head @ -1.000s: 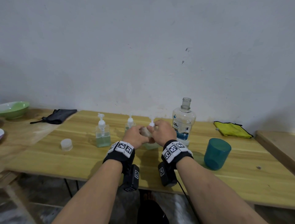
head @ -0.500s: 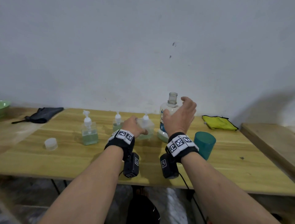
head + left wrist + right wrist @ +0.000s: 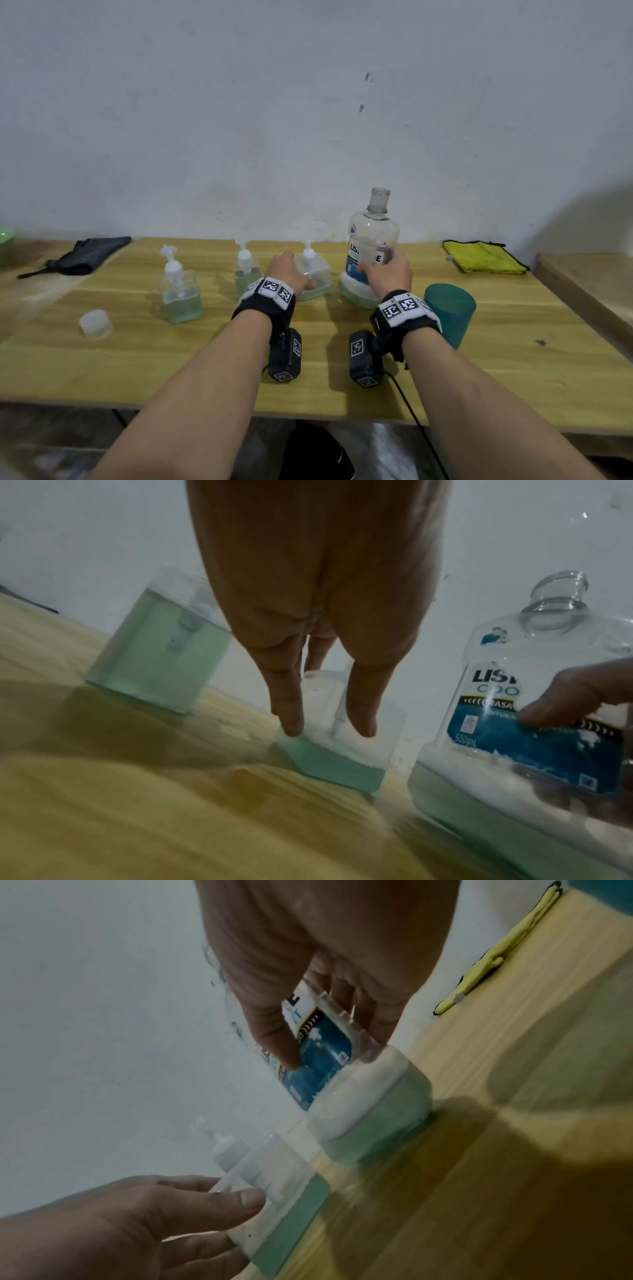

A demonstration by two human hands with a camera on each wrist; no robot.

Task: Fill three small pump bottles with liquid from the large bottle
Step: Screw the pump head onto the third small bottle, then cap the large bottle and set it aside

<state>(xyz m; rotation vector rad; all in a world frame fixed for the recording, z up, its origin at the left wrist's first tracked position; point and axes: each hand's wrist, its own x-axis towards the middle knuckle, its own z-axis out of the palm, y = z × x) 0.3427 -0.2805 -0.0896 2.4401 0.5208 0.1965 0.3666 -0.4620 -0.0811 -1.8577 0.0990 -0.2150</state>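
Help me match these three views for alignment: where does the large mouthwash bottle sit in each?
Head: large mouthwash bottle right of centre, right hand on its label.
Left wrist: large mouthwash bottle at the right edge, neck open.
Right wrist: large mouthwash bottle at centre, under the fingers.
Shared landmark: the least-filled pump bottle beside it.

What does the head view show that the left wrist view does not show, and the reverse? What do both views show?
Only the head view: the left pump bottle, a loose cap, a teal cup, a yellow cloth and a dark cloth.
Only the left wrist view: the print "500mL" on the large bottle, and the right thumb pressed on its label.
Both: the left hand holding the right pump bottle, the right hand gripping the uncapped large bottle with little green liquid left, and the middle pump bottle.
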